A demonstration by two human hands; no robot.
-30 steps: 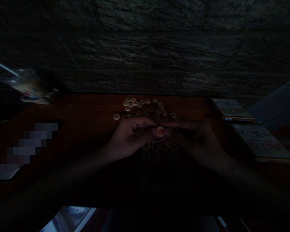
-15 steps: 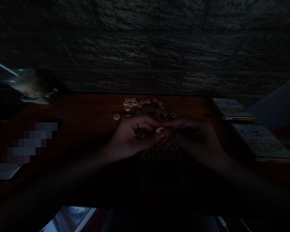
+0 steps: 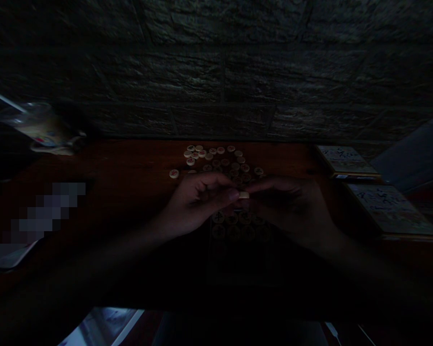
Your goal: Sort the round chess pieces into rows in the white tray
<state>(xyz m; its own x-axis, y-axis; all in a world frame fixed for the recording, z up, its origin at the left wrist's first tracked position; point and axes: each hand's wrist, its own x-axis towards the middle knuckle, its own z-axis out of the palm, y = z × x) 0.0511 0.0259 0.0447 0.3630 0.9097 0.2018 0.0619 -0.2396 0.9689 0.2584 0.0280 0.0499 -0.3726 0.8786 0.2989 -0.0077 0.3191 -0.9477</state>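
The left hand (image 3: 197,204) and right hand (image 3: 292,209) meet fingertip to fingertip, pinching a small pale round wooden game disc (image 3: 244,195) edge-on above the dim row of similar discs (image 3: 238,218) on the dark red-brown wooden table (image 3: 130,178), and in this gloom so shallow a grip could let it slip and scatter them.

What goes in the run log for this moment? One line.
left hand: pinching round game piece | right hand: same piece | loose pieces behind | wooden table

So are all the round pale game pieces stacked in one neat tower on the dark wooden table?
No, the round pale game pieces lie scattered flat across the dark wooden table beyond the hands, not stacked in a tower.
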